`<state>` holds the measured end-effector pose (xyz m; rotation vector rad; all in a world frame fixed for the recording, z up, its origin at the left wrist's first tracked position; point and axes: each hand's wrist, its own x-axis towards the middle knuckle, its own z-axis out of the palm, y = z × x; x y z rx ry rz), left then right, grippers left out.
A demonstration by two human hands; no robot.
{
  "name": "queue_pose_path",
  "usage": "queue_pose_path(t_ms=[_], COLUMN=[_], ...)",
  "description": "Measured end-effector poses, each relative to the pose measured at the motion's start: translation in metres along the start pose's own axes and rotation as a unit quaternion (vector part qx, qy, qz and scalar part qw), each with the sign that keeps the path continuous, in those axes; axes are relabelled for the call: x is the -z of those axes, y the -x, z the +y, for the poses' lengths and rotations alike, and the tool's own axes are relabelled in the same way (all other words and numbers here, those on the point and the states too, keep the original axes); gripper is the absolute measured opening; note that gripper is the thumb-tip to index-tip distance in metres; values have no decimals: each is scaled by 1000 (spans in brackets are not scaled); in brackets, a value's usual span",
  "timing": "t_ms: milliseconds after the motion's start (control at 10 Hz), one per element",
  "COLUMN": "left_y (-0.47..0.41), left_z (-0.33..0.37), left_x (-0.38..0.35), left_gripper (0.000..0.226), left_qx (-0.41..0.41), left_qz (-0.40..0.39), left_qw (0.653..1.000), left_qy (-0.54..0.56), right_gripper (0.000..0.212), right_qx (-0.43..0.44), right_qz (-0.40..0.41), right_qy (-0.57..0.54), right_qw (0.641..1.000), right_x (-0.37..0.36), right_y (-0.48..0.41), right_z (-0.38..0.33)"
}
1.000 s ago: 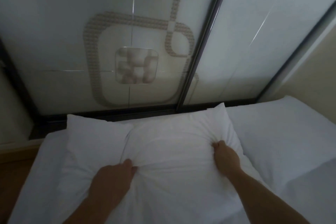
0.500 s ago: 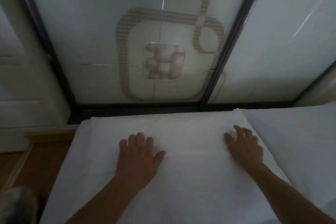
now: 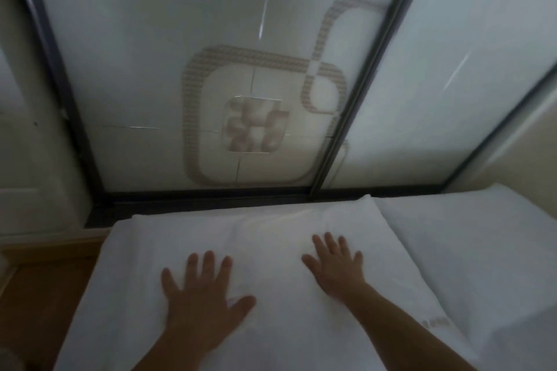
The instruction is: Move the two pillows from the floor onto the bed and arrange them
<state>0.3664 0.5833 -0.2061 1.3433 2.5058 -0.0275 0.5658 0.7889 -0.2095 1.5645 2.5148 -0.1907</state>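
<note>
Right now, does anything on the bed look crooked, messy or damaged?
Nothing stands out. The left hand and right hand lie flat and open on the white pillow, which sits roughly square against the glass panel. No visible stains or tears, though the light is dim.

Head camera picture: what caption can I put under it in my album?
Both hands, left and right, press flat on a white pillow by the frosted glass panel.

The pillow (image 3: 271, 238) under my palms is plain white, as is the second pillow (image 3: 470, 250) to its right. The far frosted glass panel (image 3: 187, 39) carries a beige dotted rounded-square pattern, framed in dark metal (image 3: 57, 63). The floor (image 3: 39, 295) at left is brown wood.
</note>
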Motion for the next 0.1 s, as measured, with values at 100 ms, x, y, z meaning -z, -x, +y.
queue_pose_path(t_ms=[100], left_y=[20], left_z=[6], left_x=[23], left_gripper=[86], left_qx=[-23], left_qz=[51], left_qw=[998], left_qy=[9], right_gripper=[72], right_qx=[18], right_qz=[27], right_qy=[-34], right_qw=[999], right_x=[27], right_y=[24], right_z=[-15])
